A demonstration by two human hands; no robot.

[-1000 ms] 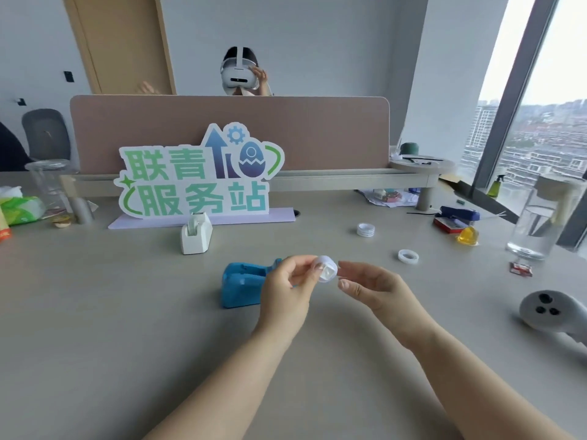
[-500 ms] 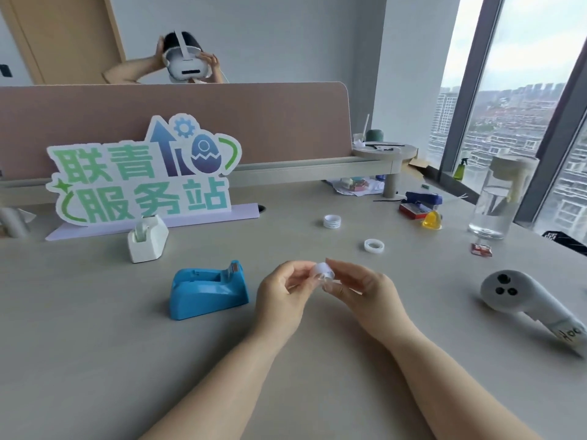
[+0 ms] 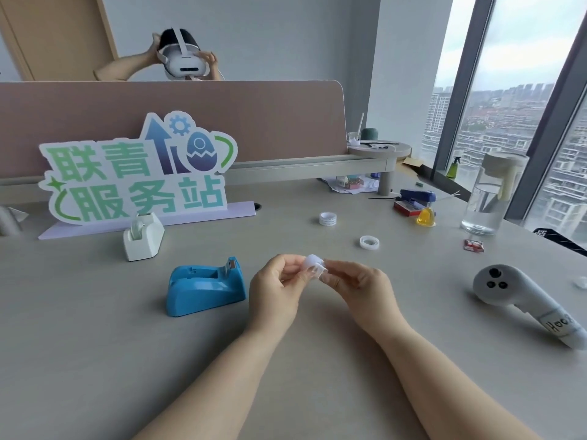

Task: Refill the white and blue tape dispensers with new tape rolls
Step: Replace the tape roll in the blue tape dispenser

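My left hand (image 3: pixel 279 287) and my right hand (image 3: pixel 355 285) meet above the table, both pinching a small white tape roll (image 3: pixel 313 265) between their fingertips. The blue tape dispenser (image 3: pixel 206 285) stands just left of my left hand, its roll slot looking empty. The white tape dispenser (image 3: pixel 144 236) sits farther back left, in front of the sign, with a roll in it. Two more white tape rolls lie on the table to the right: one upright roll (image 3: pixel 327 218) and one flat roll (image 3: pixel 369 242).
A cut-out sign (image 3: pixel 136 173) and a pink divider stand at the back. A white controller (image 3: pixel 521 296) lies right. A glass water jug (image 3: pixel 489 198), a blue stapler (image 3: pixel 416 196), a yellow object (image 3: pixel 425 217) and a red packet (image 3: pixel 474 245) sit right. A person wearing a headset sits behind the divider.
The view has swung right and down, so the dispensers appear farther left. My hands have drawn together on the roll and stay pinching it.
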